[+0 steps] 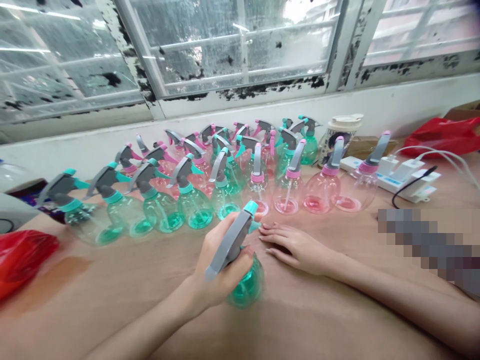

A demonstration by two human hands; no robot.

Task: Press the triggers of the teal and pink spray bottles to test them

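A green spray bottle [247, 285] with a grey and teal trigger head is in the grip of my left hand [221, 265], its fingers wrapped round the neck below the head. The bottle stands a little tilted at the middle of the table. Just right of the trigger head, my right hand [294, 247] lies palm down on the wood, fingers stretched out and holding nothing. Behind both hands runs a front row of spray bottles: green ones such as this green bottle [195, 210] on the left, pink ones such as this pink bottle [322, 192] on the right.
More spray bottles crowd behind the front row, below the window [240, 50]. At the right are a paper cup [339, 137], a white power strip [408, 182] with cables, and a red bag [442, 135]. Another red bag [22, 260] lies on the wooden table [131, 285] at left.
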